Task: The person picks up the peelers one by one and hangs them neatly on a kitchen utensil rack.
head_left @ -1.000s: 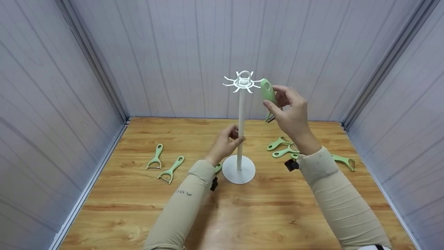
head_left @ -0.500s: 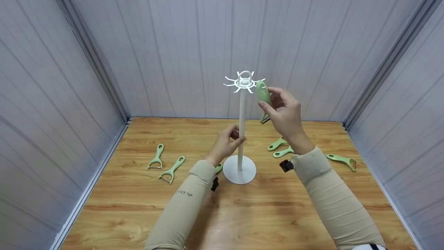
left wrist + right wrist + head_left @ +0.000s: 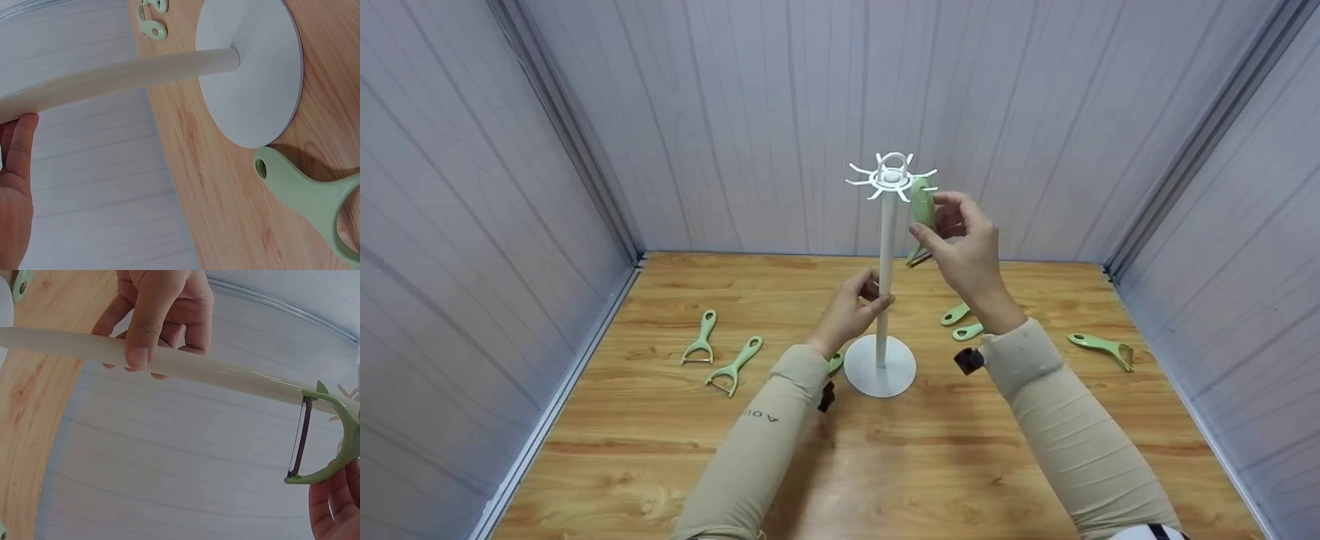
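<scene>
A white stand (image 3: 886,247) rises from a round base (image 3: 880,379), with a ring of hooks (image 3: 891,178) at its top. My left hand (image 3: 847,307) grips the pole at mid-height, thumb and fingers around it, as the right wrist view also shows. Up at the hooks, my right hand (image 3: 971,240) pinches a green peeler (image 3: 922,206) by its handle. One hook on the right passes through the hole at the handle's end. The peeler hangs blade down, and its blade (image 3: 300,439) shows beside the pole in the right wrist view.
Two green peelers (image 3: 727,367) lie left of the stand on the wooden table (image 3: 840,465). Another peeler (image 3: 298,188) lies close by the base, mostly behind my left wrist. Right of the stand lie more peelers (image 3: 966,331), partly hidden by my right arm, and one (image 3: 1099,346) farther right.
My right hand has moved left with the peeler, bringing its hole from the hook's tip onto the hook and inward toward the hub. The left hand keeps its grip on the pole.
</scene>
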Motion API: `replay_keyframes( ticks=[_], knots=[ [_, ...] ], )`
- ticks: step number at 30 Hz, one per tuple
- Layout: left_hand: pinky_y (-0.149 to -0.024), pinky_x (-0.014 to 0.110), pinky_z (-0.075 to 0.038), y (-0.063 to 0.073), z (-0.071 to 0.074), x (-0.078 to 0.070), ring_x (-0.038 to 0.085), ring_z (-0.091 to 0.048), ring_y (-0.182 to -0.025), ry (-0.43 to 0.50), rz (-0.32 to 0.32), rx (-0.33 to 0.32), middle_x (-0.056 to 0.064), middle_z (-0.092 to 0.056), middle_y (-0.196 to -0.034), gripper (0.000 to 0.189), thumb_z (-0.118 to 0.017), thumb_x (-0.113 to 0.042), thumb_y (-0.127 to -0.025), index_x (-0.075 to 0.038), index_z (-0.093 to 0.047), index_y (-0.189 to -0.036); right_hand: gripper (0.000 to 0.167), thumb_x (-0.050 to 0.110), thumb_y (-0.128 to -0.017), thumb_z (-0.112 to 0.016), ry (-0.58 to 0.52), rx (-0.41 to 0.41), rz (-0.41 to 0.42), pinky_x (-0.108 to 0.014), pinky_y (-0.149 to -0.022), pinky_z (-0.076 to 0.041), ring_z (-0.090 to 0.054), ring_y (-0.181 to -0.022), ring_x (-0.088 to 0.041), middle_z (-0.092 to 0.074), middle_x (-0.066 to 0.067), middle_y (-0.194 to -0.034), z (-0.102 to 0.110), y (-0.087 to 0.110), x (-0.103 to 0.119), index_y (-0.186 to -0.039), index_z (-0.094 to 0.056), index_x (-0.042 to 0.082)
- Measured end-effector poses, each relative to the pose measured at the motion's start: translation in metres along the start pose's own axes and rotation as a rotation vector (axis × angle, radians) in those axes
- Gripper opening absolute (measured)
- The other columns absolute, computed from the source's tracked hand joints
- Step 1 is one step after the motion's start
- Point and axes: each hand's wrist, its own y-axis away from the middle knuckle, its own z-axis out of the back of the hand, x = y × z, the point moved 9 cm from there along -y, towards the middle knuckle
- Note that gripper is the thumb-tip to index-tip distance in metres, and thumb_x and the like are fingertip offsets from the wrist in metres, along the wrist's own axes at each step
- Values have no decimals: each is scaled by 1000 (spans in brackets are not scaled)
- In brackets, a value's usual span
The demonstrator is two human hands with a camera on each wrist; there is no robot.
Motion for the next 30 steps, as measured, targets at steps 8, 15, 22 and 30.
replay_keyframes(
  ticks=[8,15,22,30],
  knots=[
    [-86,34,-60,1,-1,-2,23,-71,-93,34,-19,13,19,-76,-102,19,-73,-4,-103,3,-66,-119,44,4,-90,-89,-45,-5,-29,-19,-72,-56,-64,-80,-12,-68,-9,-93,-7,5,-1,-125,-63,-4],
    [-84,34,-61,1,0,-1,19,-71,-91,31,-30,2,18,-76,-101,20,-74,-6,-103,2,-66,-119,44,7,-92,-88,-39,4,-18,-19,-72,-57,-65,-80,-11,-68,-11,-93,-10,9,2,-125,-62,-4],
    [-85,39,-62,-1,-1,-1,20,-71,-89,26,-41,4,19,-76,-99,19,-74,-5,-103,3,-67,-118,46,6,-88,-91,-34,-2,-17,-19,-71,-58,-66,-77,-10,-70,-13,-91,-4,10,0,-125,-63,-4],
    [-85,36,-61,-1,-1,-1,15,-68,-89,20,-26,17,18,-76,-100,20,-74,-9,-104,2,-67,-118,47,6,-86,-92,18,-6,-4,-19,-74,-58,-64,-80,-8,-68,-7,-90,9,12,-1,-124,-66,-5]
  ],
)
